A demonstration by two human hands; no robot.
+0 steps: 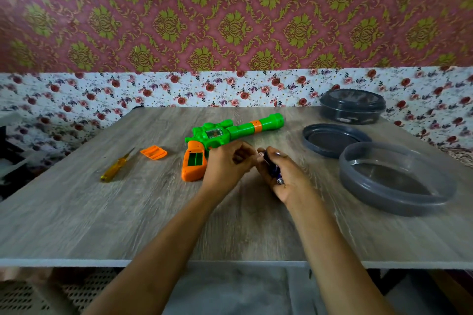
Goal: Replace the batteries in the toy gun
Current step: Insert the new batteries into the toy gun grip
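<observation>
Now R hand grips batteries; L hand fingers curled, grasp unclear.

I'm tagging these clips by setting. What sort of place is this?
Probably a room in a home: patterned wallpaper, a floral covering below it, and a wood-grain table with a toy gun and plastic tubs.

A closed dark container, a loose lid and an open grey tub sit on the wood-grain table.
</observation>
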